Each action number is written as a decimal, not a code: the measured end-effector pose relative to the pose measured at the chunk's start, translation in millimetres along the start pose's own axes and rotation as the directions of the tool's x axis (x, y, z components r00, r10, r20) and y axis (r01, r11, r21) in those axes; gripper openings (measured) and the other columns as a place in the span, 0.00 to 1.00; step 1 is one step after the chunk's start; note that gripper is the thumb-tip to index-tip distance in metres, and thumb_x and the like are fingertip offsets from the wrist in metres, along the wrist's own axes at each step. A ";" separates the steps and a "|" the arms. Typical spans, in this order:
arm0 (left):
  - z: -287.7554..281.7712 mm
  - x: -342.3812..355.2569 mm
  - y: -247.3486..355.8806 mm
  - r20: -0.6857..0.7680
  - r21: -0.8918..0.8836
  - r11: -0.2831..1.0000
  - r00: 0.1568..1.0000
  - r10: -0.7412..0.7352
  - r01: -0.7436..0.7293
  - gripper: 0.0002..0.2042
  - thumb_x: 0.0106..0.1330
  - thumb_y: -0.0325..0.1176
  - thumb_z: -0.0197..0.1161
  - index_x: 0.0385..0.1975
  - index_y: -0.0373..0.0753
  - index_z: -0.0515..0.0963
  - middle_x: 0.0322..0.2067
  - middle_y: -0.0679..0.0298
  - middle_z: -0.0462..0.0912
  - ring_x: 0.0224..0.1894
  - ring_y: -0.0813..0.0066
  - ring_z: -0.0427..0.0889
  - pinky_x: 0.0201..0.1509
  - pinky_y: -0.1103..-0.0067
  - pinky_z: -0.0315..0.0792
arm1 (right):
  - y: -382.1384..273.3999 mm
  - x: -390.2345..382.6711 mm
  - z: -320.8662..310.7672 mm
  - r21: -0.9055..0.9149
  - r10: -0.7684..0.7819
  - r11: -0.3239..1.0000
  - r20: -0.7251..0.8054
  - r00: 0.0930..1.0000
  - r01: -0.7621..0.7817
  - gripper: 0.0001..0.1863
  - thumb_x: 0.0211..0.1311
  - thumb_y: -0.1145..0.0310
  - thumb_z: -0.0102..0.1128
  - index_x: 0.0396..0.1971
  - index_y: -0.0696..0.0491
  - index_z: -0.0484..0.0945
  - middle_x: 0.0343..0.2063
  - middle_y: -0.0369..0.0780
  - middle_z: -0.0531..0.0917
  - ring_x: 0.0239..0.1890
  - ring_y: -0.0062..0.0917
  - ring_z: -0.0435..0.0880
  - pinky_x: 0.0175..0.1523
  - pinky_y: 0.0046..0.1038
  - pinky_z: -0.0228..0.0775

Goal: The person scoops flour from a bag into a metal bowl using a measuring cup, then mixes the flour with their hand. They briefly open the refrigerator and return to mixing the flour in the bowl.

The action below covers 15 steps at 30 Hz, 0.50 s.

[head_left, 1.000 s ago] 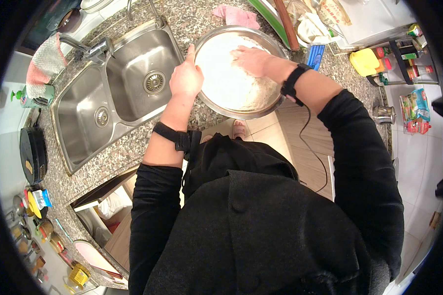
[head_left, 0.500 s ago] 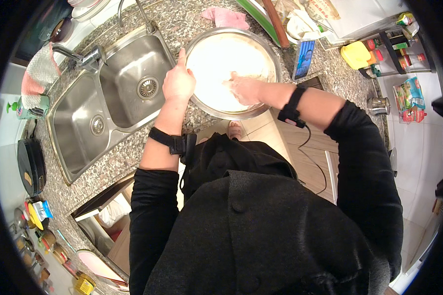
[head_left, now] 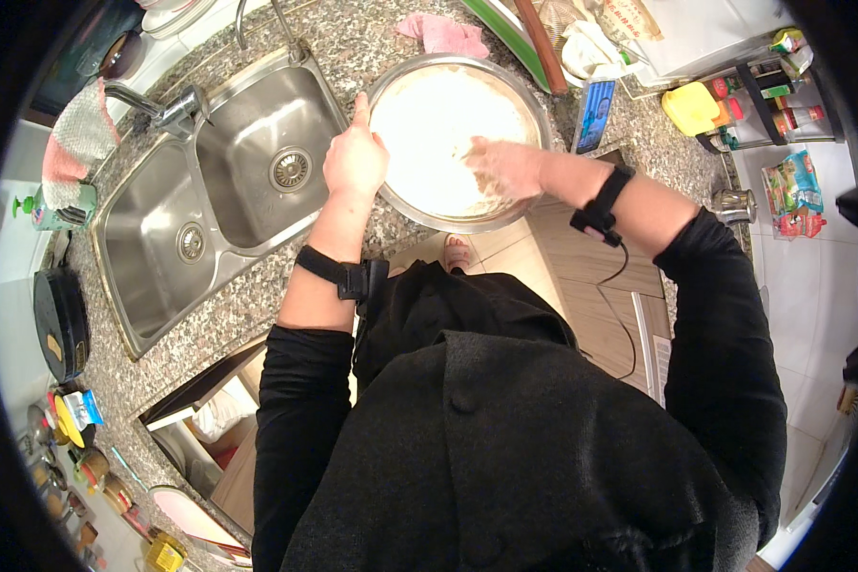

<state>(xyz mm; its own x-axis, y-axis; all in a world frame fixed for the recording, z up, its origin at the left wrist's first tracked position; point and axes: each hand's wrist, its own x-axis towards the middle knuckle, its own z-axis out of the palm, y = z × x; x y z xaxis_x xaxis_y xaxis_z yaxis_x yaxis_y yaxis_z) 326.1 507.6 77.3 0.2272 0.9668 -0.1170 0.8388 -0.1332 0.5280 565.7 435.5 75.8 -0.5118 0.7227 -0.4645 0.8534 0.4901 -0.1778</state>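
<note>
A wide steel bowl (head_left: 393, 73) holds white flour (head_left: 434, 119) at the counter's front edge, its contents washed out by glare. My left hand (head_left: 355, 155) grips the bowl's left rim, index finger pointing away from me along it and the others curled. My right hand (head_left: 505, 167) is down in the flour at the right side of the bowl, smeared by motion, so its fingers are unclear. A phone (head_left: 594, 114) with a lit screen stands just right of the bowl.
A double sink (head_left: 157, 286) with faucet (head_left: 176, 112) lies left; a pink cloth (head_left: 440, 33) lies behind the bowl, near a green-edged item (head_left: 505, 38). A spice rack (head_left: 772, 100) and steel cup (head_left: 734, 206) are right. Below left is an open cupboard (head_left: 200, 419).
My right hand has moved toward me within the bowl and, in the last half second, to the right. My left hand stays on the rim.
</note>
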 end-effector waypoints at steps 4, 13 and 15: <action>-1.5 -0.1 0.2 0.007 0.017 1.000 1.000 0.007 -0.007 0.30 0.63 0.33 0.51 0.68 0.52 0.56 0.35 0.50 0.83 0.39 0.53 0.83 0.46 0.63 0.76 | -24.9 30.8 0.1 -0.296 -0.234 0.930 -0.019 0.972 0.218 0.28 0.52 0.64 0.60 0.54 0.56 0.69 0.60 0.44 0.68 0.64 0.40 0.63 0.67 0.42 0.56; -4.9 -1.9 1.4 0.032 0.012 1.000 0.999 -0.010 0.009 0.30 0.63 0.33 0.51 0.68 0.52 0.56 0.36 0.50 0.83 0.40 0.53 0.83 0.47 0.63 0.76 | 8.6 24.9 -30.7 -0.204 0.166 0.968 0.079 0.983 -0.147 0.26 0.59 0.65 0.54 0.59 0.54 0.65 0.64 0.45 0.63 0.65 0.44 0.60 0.69 0.44 0.49; -5.7 -1.3 1.2 0.031 0.000 1.000 0.999 -0.011 0.011 0.30 0.63 0.33 0.51 0.68 0.52 0.56 0.36 0.50 0.83 0.41 0.53 0.83 0.47 0.63 0.76 | 1.3 10.5 -19.7 -0.156 0.118 0.983 0.122 0.986 -0.098 0.29 0.58 0.66 0.55 0.61 0.53 0.63 0.64 0.46 0.62 0.65 0.45 0.60 0.69 0.44 0.50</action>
<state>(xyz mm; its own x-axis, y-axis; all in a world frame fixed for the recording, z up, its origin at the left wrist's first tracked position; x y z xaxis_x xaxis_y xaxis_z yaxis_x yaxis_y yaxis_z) 324.0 507.4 82.8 0.2328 0.9611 -0.1489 0.8413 -0.1222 0.5266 559.4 453.4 87.7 -0.3917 0.7105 -0.5846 0.8734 0.4870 0.0066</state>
